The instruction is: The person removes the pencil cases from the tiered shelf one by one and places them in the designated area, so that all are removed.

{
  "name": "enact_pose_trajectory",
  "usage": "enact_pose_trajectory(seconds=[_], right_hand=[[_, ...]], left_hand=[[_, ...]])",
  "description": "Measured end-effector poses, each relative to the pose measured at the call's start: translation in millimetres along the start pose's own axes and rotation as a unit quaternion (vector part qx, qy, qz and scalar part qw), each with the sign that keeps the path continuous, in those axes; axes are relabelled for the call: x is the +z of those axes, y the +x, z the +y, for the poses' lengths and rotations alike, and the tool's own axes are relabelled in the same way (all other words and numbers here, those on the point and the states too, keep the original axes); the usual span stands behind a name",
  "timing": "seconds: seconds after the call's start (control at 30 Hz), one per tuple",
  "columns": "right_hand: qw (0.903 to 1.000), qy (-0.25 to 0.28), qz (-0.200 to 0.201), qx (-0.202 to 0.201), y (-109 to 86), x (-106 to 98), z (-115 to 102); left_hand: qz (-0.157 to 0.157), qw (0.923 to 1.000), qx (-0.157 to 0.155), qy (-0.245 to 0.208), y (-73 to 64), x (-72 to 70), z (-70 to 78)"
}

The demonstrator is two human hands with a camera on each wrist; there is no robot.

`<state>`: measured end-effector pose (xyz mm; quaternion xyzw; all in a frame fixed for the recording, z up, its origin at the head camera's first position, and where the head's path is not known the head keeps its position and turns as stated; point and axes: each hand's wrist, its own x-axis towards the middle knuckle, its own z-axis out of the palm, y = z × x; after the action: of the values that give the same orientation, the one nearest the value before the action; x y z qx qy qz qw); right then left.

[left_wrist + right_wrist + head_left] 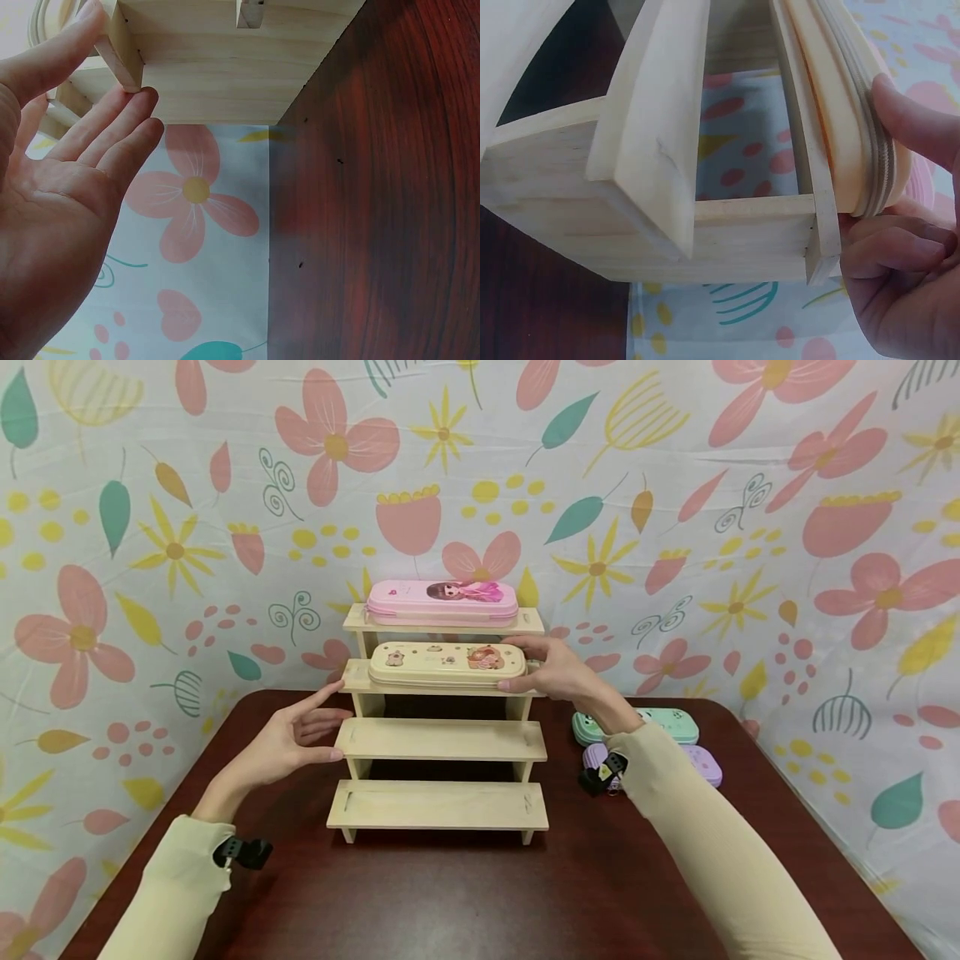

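A cream pencil case [442, 667] with small printed bears lies along the second tier from the top of a pale wooden stepped rack [438, 739]. My right hand [558, 675] grips the right end of this case, thumb at the front by the zipper [870, 142] and the other fingers behind it. At the rack's left side is my left hand [277, 743], its fingers fairly straight and the fingertips [142, 101] right at the edge of a tier. Above, on the top tier, sits a pink pencil case [405, 602] printed with a doll-like figure.
Right of the rack, beneath my right forearm, a mint-green pencil case [671, 723] and a purple pencil case [705, 767] lie on the dark red-brown table [450, 902]. A flower-patterned cloth [630, 443] hangs close behind the table.
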<state>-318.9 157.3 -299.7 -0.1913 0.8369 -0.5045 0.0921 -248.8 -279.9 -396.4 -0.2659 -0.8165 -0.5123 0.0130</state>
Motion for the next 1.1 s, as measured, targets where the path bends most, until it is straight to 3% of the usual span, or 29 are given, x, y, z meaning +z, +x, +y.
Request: enact_pose_trajectory(seconds=[0.23, 0.47, 0.77, 1.1], right_hand=[[0.9994, 0.026, -0.003, -0.023, -7.1, -2, 7], [0.9988, 0.043, -0.002, -0.021, -14.2, -5, 13], [0.9959, 0.070, -0.011, -0.056, -26.6, -10, 18], [0.9967, 0.067, -0.002, -0.047, -43.3, -16, 22]], left_hand=[[0.001, 1.0000, 0.002, -0.001, 0.1, 0.6, 1.3], [0.002, 1.0000, 0.002, 0.000, -0.2, 1.2, 2.0], [0.002, 1.0000, 0.005, 0.003, 0.0, 1.3, 1.0], [0.002, 1.0000, 0.006, -0.004, -1.0, 0.8, -0.2]])
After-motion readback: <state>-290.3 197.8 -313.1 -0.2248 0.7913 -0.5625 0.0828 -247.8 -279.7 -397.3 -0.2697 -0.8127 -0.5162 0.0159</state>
